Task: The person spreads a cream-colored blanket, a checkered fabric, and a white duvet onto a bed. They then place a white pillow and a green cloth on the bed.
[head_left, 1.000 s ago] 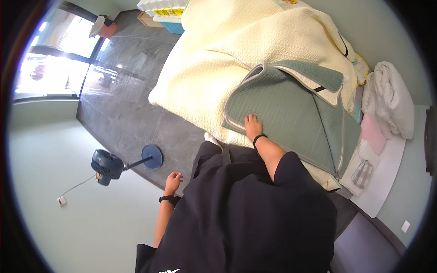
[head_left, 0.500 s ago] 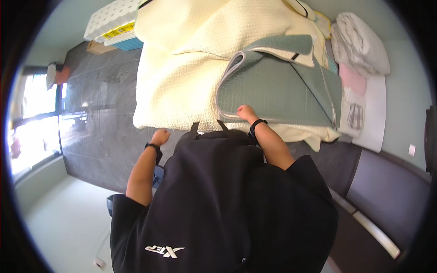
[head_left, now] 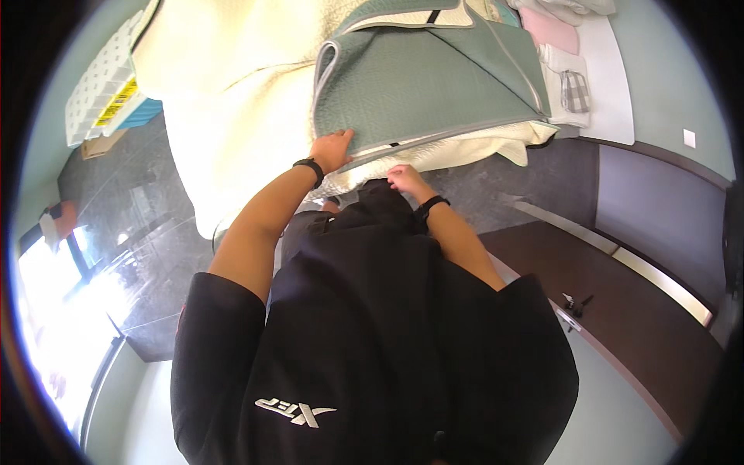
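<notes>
A green quilted mat (head_left: 418, 89) with grey edging lies folded over on a cream quilted bedspread (head_left: 225, 101). My left hand (head_left: 333, 149) is closed around the mat's near left edge, the thumb toward the right. Below that edge, a strip of pale underside with a small black tab shows. Nearer my body and further right, my right hand (head_left: 407, 180) hangs just off the bedspread's near edge. Its fingers are curled together; whether anything is between them is hidden.
White patterned packs with a yellow band (head_left: 108, 85) stand at the far left. A pink folded cloth (head_left: 549, 29) and a checked cloth (head_left: 574, 91) lie at the right by the wall. Keys (head_left: 575, 304) rest on a dark brown surface behind my right arm.
My left hand has come up from beside my body to the mat's edge. The right hand has left that edge and drawn back toward me. My view has turned and shifted right.
</notes>
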A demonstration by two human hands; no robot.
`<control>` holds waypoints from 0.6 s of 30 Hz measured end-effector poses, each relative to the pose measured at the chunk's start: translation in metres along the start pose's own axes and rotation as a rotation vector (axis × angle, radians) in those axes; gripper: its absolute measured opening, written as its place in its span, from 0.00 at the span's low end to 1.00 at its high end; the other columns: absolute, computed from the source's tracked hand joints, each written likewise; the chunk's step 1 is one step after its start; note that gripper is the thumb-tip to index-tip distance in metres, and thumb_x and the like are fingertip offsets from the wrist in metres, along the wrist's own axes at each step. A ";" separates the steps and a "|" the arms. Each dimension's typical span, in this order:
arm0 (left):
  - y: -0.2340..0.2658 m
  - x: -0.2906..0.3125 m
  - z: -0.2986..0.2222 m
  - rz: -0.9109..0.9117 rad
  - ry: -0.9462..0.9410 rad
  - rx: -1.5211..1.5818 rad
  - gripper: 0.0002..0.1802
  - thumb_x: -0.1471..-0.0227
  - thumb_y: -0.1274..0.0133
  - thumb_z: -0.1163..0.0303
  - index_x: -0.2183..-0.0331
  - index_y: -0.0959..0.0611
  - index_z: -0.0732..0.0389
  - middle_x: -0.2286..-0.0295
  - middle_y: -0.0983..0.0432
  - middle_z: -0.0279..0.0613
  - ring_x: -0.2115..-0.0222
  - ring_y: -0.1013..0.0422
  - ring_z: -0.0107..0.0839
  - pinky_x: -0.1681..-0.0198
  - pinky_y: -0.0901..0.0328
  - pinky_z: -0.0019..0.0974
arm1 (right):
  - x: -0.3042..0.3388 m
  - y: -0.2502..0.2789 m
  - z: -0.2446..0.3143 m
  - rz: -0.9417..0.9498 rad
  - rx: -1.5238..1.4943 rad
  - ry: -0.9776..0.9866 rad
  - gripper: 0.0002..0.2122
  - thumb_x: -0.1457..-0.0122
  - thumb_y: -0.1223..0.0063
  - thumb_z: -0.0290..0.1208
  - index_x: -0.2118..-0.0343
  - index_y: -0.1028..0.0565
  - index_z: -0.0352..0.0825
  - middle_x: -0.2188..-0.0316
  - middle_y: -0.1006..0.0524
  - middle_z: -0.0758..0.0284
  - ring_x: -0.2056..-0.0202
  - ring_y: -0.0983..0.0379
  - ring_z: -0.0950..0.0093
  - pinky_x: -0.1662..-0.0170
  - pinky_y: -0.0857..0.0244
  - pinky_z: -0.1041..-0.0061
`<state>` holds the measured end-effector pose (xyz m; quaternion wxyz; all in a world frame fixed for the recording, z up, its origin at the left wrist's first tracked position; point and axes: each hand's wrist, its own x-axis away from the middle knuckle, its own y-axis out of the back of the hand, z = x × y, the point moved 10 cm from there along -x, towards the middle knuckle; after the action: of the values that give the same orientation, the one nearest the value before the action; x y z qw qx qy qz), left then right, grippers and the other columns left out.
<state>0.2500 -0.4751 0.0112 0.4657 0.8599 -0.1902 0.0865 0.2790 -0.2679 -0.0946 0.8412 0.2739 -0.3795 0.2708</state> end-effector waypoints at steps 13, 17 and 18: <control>-0.078 -0.052 0.038 -0.005 0.164 -0.425 0.14 0.59 0.53 0.71 0.65 0.27 0.58 0.58 0.34 0.39 0.58 0.38 0.34 0.58 0.43 0.37 | 0.081 0.144 -0.116 -0.096 0.025 -0.267 0.09 0.50 0.55 0.33 0.72 0.27 0.33 0.78 0.26 0.69 0.78 0.30 0.80 0.79 0.39 0.82; -0.081 -0.060 0.043 -0.006 0.194 -0.312 0.09 0.58 0.58 0.72 0.72 0.24 0.58 0.69 0.27 0.44 0.66 0.31 0.38 0.64 0.38 0.38 | 0.053 0.168 -0.114 -0.048 0.055 -0.277 0.09 0.50 0.54 0.35 0.73 0.28 0.34 0.78 0.26 0.69 0.78 0.30 0.79 0.80 0.40 0.81; -0.074 -0.062 0.037 -0.006 0.199 -0.326 0.09 0.58 0.58 0.72 0.72 0.24 0.58 0.69 0.27 0.44 0.66 0.31 0.38 0.64 0.38 0.38 | 0.041 0.171 -0.105 -0.041 0.010 -0.241 0.09 0.50 0.54 0.35 0.73 0.28 0.34 0.78 0.26 0.69 0.78 0.29 0.79 0.80 0.40 0.81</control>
<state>0.2224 -0.4537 -0.0861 0.6156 0.7609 -0.1521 0.1378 0.2396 -0.0675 -0.0775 0.7934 0.3163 -0.4711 0.2205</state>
